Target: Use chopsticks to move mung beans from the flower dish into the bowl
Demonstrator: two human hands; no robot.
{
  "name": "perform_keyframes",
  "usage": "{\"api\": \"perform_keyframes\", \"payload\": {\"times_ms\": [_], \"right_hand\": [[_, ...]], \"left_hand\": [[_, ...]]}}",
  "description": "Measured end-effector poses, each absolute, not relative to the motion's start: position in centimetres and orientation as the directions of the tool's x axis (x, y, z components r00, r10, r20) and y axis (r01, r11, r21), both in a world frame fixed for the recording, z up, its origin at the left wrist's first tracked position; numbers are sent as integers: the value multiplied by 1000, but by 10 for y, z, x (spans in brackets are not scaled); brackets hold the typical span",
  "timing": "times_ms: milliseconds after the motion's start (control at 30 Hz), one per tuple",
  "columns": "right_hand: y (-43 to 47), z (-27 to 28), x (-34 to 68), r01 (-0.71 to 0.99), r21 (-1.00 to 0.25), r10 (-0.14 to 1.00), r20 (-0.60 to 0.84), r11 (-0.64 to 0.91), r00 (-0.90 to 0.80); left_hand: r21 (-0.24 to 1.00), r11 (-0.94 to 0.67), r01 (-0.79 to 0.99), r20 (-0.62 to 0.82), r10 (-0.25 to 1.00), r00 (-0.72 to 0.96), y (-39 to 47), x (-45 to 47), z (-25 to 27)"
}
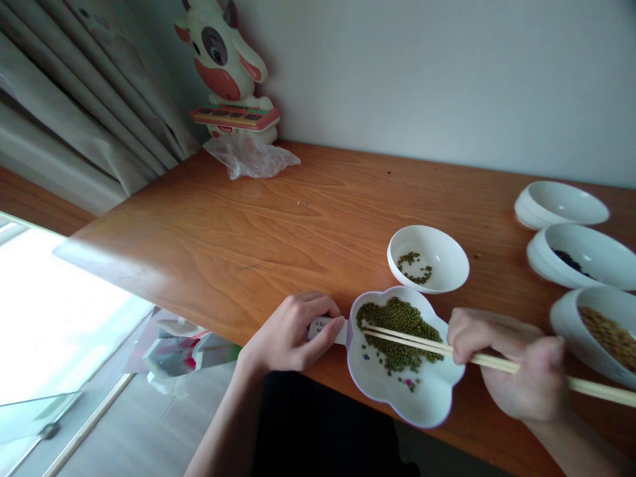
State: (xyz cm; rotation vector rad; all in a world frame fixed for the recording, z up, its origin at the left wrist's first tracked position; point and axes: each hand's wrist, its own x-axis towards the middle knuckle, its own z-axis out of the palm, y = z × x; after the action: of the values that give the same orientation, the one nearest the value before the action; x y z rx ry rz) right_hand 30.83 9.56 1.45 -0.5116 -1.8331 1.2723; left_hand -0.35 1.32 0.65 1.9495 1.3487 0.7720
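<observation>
My left hand [298,331] is closed round the short handle of a white flower-shaped bowl [432,407] with a lilac rim, at the table's front edge. Green mung beans [400,318] cover much of its inside, thicker toward the far side. My right hand [511,358] grips a pair of pale wooden chopsticks [412,340]; their tips lie among the beans, close together, and I cannot tell whether a bean is between them. Just behind stands a round white bowl [447,265] with a small scatter of mung beans at its bottom.
At the right stand three white bowls: a far one [561,202], a middle one [611,252] with dark beans, and a near one [571,318] with tan beans. A cow toy [233,73] and a crumpled plastic bag [253,158] sit at the table's back left.
</observation>
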Motion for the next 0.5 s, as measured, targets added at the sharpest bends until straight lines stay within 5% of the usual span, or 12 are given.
{"api": "perform_keyframes", "payload": {"times_ms": [500], "right_hand": [[106, 24, 325, -188, -922, 810, 386, 338, -442]], "left_hand": [[766, -259, 588, 92, 950, 299, 13, -4, 5]]}}
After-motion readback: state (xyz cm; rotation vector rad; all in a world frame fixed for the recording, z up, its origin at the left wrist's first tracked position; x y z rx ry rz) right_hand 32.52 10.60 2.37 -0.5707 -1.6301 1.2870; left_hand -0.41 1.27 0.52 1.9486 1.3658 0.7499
